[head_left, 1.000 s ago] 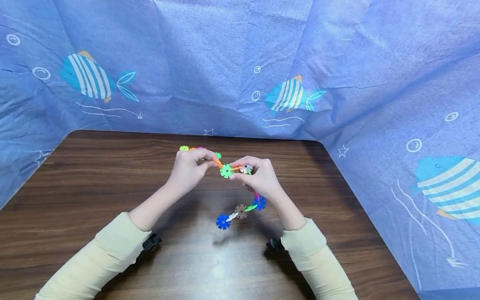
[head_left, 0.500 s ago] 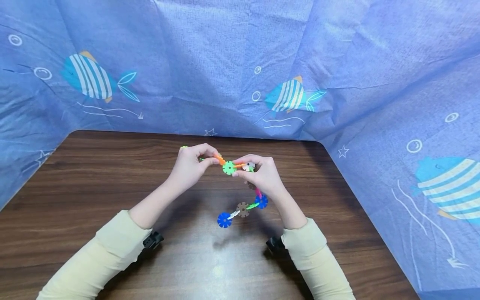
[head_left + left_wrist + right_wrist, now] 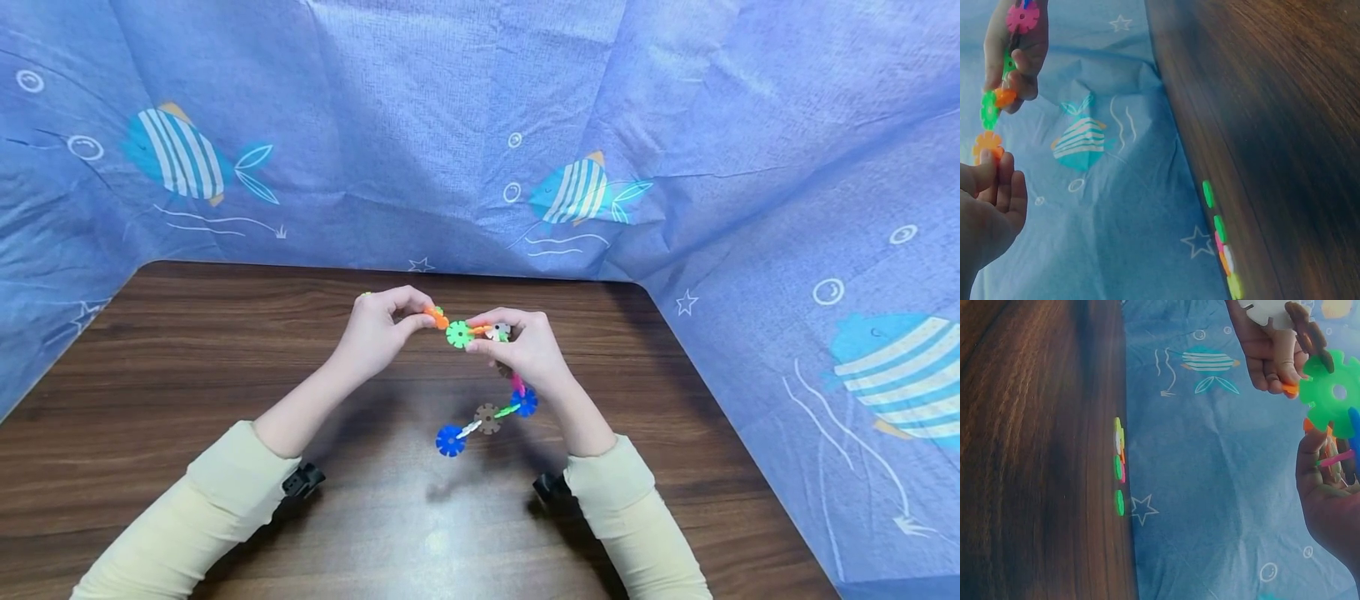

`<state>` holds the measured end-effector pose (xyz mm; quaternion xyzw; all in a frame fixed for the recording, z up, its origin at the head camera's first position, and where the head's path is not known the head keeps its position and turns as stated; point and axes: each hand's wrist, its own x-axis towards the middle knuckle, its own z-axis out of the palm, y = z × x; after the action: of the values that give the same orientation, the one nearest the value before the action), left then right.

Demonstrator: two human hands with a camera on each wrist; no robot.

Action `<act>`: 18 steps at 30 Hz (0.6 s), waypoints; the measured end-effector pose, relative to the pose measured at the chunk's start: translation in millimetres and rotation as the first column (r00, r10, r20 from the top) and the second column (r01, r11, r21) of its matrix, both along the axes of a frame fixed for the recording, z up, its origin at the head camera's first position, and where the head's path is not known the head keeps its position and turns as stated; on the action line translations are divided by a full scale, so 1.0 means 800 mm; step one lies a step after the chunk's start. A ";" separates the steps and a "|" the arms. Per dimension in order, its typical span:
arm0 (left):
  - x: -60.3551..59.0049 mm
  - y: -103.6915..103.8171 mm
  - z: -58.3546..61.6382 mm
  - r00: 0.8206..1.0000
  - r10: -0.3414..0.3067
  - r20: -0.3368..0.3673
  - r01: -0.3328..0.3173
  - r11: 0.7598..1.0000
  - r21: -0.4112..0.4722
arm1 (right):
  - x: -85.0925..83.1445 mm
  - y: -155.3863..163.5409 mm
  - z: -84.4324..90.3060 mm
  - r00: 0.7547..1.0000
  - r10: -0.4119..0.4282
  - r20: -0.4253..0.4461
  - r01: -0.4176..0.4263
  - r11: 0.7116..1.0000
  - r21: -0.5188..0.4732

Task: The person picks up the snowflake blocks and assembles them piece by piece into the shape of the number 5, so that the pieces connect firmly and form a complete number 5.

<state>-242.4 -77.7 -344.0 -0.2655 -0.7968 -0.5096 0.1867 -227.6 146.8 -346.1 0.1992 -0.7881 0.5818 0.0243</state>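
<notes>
My left hand (image 3: 375, 333) pinches an orange notched disc (image 3: 988, 145) between thumb and fingers. Just to its right in the head view is a green notched disc (image 3: 460, 334), its rim close to the orange one's. This green disc ends a chain of slotted-together discs. My right hand (image 3: 525, 346) grips the chain near that end, by another orange disc (image 3: 480, 330) and a white disc (image 3: 497, 332). The rest hangs below the right hand, through a pink disc (image 3: 517, 384) and a brown disc (image 3: 488, 419) to a blue disc (image 3: 451, 441). Part of the chain is hidden by the right hand.
Several loose discs (image 3: 1219, 229) lie along the far edge of the dark wooden table (image 3: 225, 350), mostly hidden behind the left hand in the head view. A blue cloth (image 3: 420, 125) with printed fish stands around the table. A black camera (image 3: 303, 481) sits at the left wrist.
Both hands have risen slightly, and the right hand has shifted a little rightward with the chain. The pinched orange disc overlapped the green disc before; now they show rim to rim.
</notes>
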 end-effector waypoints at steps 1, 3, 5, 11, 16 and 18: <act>0.000 0.000 0.000 1.000 -0.005 -0.004 0.005 1.000 0.002 | 0.000 0.000 0.001 1.000 -0.001 0.001 0.001 1.000 -0.001; 0.000 0.000 0.000 1.000 -0.017 -0.017 0.017 1.000 -0.003 | 0.001 -0.001 0.002 1.000 -0.001 0.005 0.001 1.000 0.004; 0.000 0.001 -0.001 0.999 -0.025 -0.044 0.024 0.999 -0.026 | 0.001 -0.002 0.002 1.000 -0.002 0.012 0.002 1.000 0.017; 0.000 0.002 -0.003 0.988 -0.033 -0.150 0.022 0.997 -0.074 | 0.005 -0.005 0.007 0.998 -0.013 0.058 0.010 0.999 0.046; 0.003 0.003 -0.002 0.975 -0.040 -0.217 0.022 0.996 -0.084 | 0.005 -0.004 0.003 1.000 0.003 0.015 -0.004 0.997 0.074; 0.004 0.003 -0.002 0.967 -0.034 -0.252 0.012 0.996 -0.091 | 0.001 -0.003 -0.002 1.000 0.014 -0.008 -0.013 0.997 0.072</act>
<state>-239.4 -75.0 -345.7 -0.3457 -0.7852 -0.4377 0.2690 -226.6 144.0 -347.8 0.2078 -0.8070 0.5525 0.0163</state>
